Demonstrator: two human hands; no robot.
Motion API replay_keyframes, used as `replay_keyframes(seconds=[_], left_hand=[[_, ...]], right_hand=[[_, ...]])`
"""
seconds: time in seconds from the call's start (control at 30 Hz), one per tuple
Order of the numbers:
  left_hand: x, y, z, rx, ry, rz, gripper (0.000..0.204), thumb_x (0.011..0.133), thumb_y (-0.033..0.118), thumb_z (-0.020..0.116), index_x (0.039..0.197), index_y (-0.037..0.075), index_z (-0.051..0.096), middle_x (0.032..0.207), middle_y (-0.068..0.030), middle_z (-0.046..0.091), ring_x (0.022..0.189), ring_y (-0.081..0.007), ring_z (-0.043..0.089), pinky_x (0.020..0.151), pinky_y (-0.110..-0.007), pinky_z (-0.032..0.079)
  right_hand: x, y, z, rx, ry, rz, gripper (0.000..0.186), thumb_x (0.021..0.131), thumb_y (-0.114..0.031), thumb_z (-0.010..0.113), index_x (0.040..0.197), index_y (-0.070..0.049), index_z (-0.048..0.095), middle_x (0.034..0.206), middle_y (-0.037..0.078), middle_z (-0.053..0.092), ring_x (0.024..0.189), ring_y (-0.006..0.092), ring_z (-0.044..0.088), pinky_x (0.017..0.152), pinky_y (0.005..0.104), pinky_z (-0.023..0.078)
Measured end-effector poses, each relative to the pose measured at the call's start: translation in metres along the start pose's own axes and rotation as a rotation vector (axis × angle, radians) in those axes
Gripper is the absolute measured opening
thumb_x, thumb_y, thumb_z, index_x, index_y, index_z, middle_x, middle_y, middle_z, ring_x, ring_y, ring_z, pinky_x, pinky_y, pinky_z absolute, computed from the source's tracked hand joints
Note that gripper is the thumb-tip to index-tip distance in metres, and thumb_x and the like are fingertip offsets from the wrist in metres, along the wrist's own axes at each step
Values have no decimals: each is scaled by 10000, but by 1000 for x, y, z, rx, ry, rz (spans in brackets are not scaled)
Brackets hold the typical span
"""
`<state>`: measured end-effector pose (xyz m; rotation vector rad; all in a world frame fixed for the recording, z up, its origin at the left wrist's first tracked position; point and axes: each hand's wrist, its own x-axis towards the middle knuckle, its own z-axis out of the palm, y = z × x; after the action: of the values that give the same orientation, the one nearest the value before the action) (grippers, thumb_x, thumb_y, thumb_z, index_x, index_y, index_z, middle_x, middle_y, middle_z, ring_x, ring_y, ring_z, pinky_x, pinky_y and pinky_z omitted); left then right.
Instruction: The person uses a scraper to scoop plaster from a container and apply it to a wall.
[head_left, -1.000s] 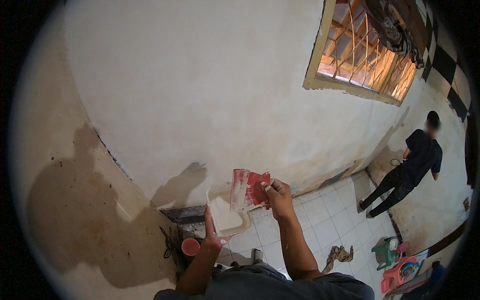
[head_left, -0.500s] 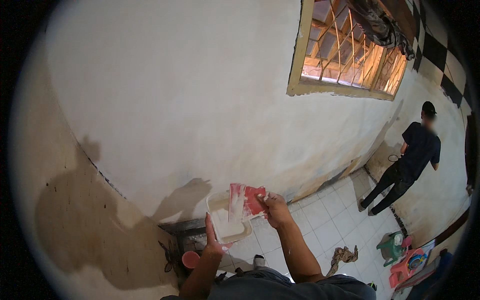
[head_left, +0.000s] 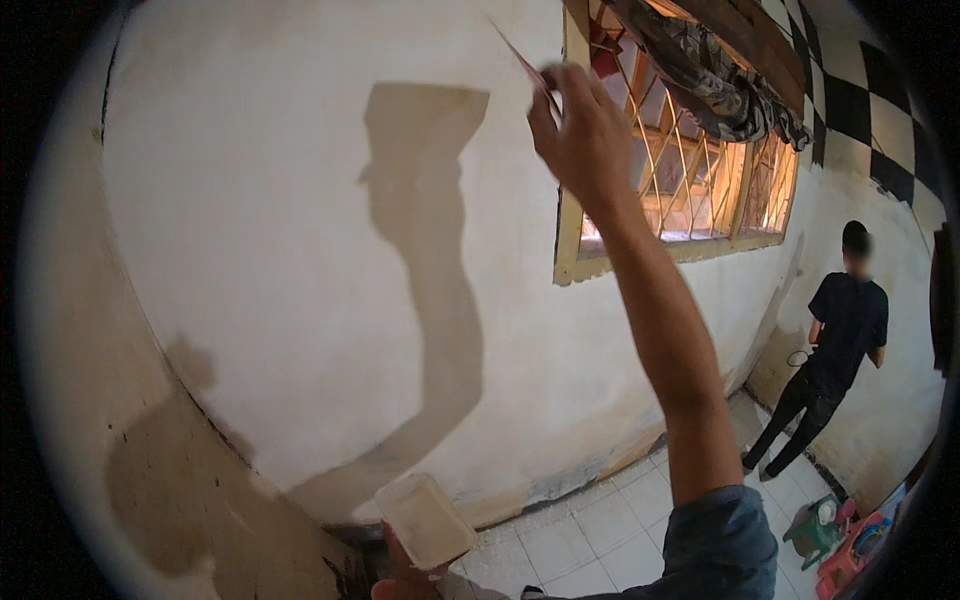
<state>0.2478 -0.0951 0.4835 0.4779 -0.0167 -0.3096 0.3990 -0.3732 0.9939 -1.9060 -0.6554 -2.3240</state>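
Note:
My right hand (head_left: 585, 130) is raised high beside the window and pinches a red putty spreader (head_left: 527, 66). The blade shows nearly edge-on, tilted up and to the left near the pale wall (head_left: 270, 250). Whether its edge touches the plaster I cannot tell. Low down, my left hand (head_left: 403, 558) holds a cream rectangular tray (head_left: 454, 514) with whitish paste in it. Most of that hand's fingers are hidden by the tray.
A yellow-framed window (head_left: 570, 235) with bars and a bunched patterned curtain (head_left: 735, 105) is at upper right. A person in dark clothes (head_left: 850, 330) stands by the far right wall. Green (head_left: 815, 535) and pink (head_left: 848, 562) plastic items sit on the tiled floor (head_left: 560, 545).
My right hand has lifted the putty spreader from the tray to high up by the window. The tray in my left hand now sits lower in view, and the view has shifted upward.

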Motion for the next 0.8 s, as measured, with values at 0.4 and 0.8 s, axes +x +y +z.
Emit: replay_keyframes(seconds=[0.4,0.8], left_hand=[[6,4,16,0,43,121,741,906,701,311,1432,184,384,1362,-80,506,1194,-335,539,961,-561,472],[14,11,22,7,83,121,745,905,703,310,1434,182,378,1363,-84,503,1192,-337,539,954,-565,475]], right_hand=[[-42,46,74,-195,-305,-617,386,873,-165,570,1250,-109,513,1176,155,569,734,279,695,501,357,567],[68,62,46,-211,-232,-424,226,879,-145,562,1104,-158,568,968,96,575,735,310,664,571,415,565]])
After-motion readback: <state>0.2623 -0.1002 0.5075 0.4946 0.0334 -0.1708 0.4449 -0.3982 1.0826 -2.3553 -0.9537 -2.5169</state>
